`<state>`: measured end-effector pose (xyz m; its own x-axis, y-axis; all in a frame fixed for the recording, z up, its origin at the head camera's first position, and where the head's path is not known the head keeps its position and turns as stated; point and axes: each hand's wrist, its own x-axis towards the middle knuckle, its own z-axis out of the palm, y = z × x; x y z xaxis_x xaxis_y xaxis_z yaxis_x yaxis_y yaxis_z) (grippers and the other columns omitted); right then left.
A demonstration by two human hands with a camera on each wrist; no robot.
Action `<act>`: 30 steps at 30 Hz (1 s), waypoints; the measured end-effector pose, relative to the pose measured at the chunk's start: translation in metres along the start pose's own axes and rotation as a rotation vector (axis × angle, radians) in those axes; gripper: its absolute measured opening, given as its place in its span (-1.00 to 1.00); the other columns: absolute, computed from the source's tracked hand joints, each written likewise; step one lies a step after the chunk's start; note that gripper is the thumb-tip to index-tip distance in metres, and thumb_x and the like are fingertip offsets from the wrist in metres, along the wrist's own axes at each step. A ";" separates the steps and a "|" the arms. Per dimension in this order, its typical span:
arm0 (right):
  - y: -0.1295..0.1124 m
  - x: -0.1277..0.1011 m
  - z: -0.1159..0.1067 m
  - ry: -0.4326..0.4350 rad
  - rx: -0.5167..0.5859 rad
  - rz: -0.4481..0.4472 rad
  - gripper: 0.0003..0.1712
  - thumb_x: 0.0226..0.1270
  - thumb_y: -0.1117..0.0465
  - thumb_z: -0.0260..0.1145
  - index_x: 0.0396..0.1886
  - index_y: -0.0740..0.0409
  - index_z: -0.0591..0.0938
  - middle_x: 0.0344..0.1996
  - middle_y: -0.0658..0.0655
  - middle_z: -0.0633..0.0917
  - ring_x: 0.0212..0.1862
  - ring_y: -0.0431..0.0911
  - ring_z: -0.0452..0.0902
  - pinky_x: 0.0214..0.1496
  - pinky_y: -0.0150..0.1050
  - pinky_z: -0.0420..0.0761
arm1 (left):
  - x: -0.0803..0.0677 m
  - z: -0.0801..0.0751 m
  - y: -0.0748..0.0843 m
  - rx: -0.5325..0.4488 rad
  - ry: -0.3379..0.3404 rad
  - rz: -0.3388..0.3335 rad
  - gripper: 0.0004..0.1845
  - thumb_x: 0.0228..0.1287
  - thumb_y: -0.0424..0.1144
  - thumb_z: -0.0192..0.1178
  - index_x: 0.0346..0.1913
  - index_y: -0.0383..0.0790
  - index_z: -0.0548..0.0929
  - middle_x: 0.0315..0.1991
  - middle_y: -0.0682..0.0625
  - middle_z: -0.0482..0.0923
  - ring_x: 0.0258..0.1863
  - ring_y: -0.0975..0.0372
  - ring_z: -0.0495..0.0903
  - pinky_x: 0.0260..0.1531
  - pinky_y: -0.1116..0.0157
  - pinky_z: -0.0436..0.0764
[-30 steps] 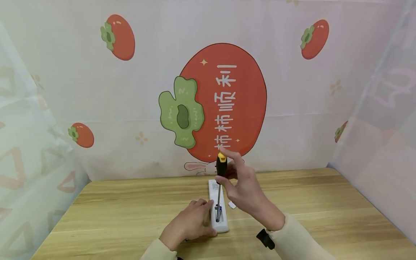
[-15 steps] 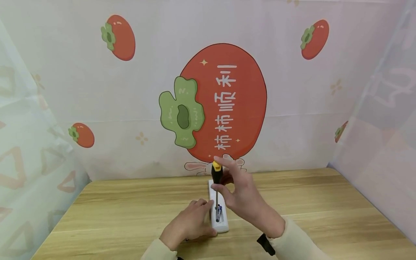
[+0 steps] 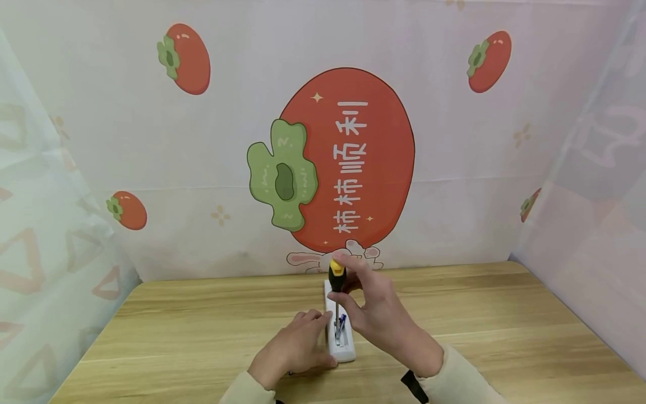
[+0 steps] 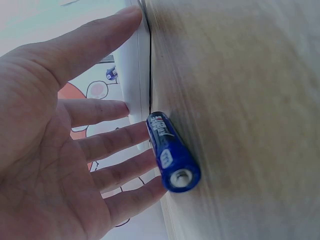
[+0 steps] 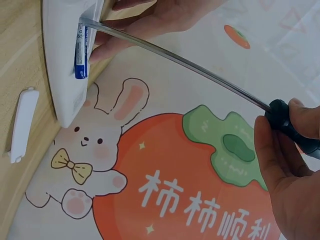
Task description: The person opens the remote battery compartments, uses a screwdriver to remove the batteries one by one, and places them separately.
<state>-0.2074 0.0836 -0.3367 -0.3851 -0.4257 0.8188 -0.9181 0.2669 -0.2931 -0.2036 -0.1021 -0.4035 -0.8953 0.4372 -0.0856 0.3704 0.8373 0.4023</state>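
A white remote control (image 3: 341, 354) lies on the table, its battery compartment uncovered. A blue battery (image 5: 81, 52) sits tilted in the compartment, one end raised above the opening. My right hand (image 3: 379, 310) grips a screwdriver (image 3: 337, 276) by its black and yellow handle, a finger on top. The screwdriver's metal tip reaches into the compartment at the battery's lower end. My left hand (image 3: 298, 345) rests against the remote's left side, thumb at the near end, fingers fairly straight. Another blue battery (image 4: 172, 155) lies on the table beside the left fingers.
A small white battery cover (image 5: 24, 125) lies on the wooden table (image 3: 202, 331), to the right of the remote. Behind the table hangs a backdrop (image 3: 227, 112) printed with persimmons and a rabbit.
The right hand has come down and slightly left with the screwdriver, which now stands more upright. The battery's far end has risen out of the compartment. The left hand stays in place.
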 end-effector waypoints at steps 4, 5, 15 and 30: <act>0.001 -0.001 0.001 0.017 -0.014 -0.011 -0.10 0.02 0.57 0.54 0.36 0.24 0.34 -0.28 0.10 0.63 -0.34 -0.13 0.65 -0.21 -0.36 0.71 | 0.000 0.000 0.000 0.005 -0.001 0.003 -0.07 0.08 0.12 0.53 0.46 -0.23 0.44 0.26 -0.11 0.48 0.26 -0.04 0.43 0.10 -0.13 0.59; 0.001 -0.001 0.001 0.021 -0.022 -0.012 -0.11 0.02 0.57 0.54 0.35 0.25 0.35 -0.28 0.10 0.63 -0.35 -0.13 0.65 -0.22 -0.35 0.71 | 0.000 0.000 -0.001 0.007 -0.001 0.003 -0.07 0.08 0.12 0.53 0.46 -0.23 0.44 0.27 -0.11 0.48 0.26 -0.05 0.44 0.10 -0.13 0.59; 0.001 -0.001 -0.001 0.030 -0.085 0.029 -0.12 0.05 0.55 0.54 0.37 0.24 0.36 -0.25 0.10 0.62 -0.32 -0.12 0.65 -0.19 -0.33 0.72 | 0.002 0.000 -0.001 0.014 -0.008 -0.001 -0.08 0.08 0.12 0.53 0.45 -0.22 0.44 0.26 -0.11 0.49 0.25 -0.04 0.45 0.07 -0.12 0.61; 0.006 0.002 -0.007 0.056 -0.087 0.032 -0.08 0.05 0.57 0.52 0.40 0.19 0.32 -0.18 0.15 0.62 -0.30 -0.08 0.66 -0.17 -0.30 0.73 | 0.002 0.001 0.000 0.033 0.009 0.008 -0.08 0.07 0.11 0.54 0.43 -0.25 0.46 0.24 -0.12 0.50 0.22 -0.03 0.47 0.07 -0.09 0.61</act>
<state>-0.2128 0.0906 -0.3338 -0.4056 -0.3672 0.8371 -0.8931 0.3543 -0.2773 -0.2048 -0.1012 -0.4041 -0.8945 0.4408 -0.0745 0.3850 0.8443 0.3728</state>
